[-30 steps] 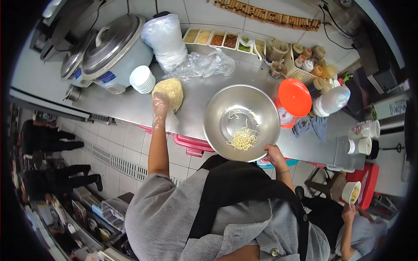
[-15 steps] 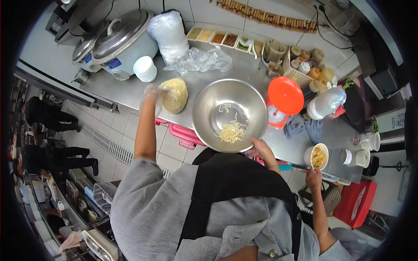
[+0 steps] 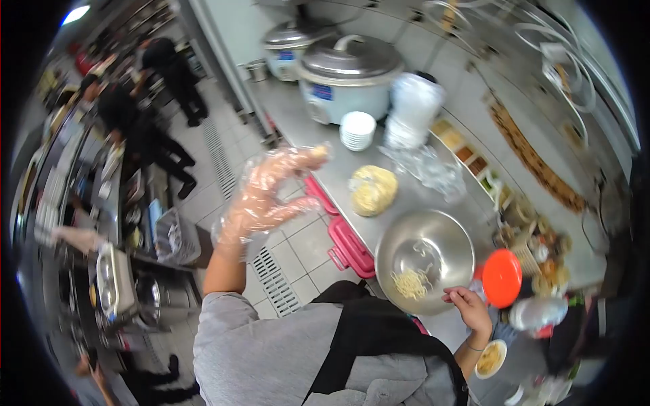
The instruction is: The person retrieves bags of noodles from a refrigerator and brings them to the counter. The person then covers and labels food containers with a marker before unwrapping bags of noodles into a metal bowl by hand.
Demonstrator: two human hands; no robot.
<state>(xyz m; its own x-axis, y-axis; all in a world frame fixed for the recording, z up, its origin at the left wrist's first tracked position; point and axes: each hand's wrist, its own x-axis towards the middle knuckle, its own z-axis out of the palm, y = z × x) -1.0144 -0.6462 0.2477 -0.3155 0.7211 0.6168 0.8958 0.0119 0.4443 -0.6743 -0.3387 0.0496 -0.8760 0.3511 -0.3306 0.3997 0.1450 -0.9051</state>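
Note:
My left hand (image 3: 274, 193) wears a clear plastic glove and is raised over the floor, left of the counter. Its thumb and fingers are spread, with nothing between them. My right hand (image 3: 468, 312) is bare, its fingers bent at the near right rim of a large metal bowl (image 3: 443, 233). A small heap of noodles (image 3: 411, 284) lies in the bowl, with a few loose strands beyond it. Between my left hand and the bowl, a plastic bag of yellow noodles (image 3: 374, 191) sits on the counter.
Rice cookers (image 3: 349, 74), stacked white bowls (image 3: 357, 130) and bagged goods (image 3: 414, 108) stand at the back. A red-orange scale pan (image 3: 502, 278) and a cup of food (image 3: 490, 359) are at right. Pink bins (image 3: 351, 247) sit below the counter edge. Several people (image 3: 139, 125) are across the aisle.
My left hand has left the noodle bag and risen leftward. My right hand stays at the bowl's rim. The view has turned left, and the other person's hand by the cup is out of sight.

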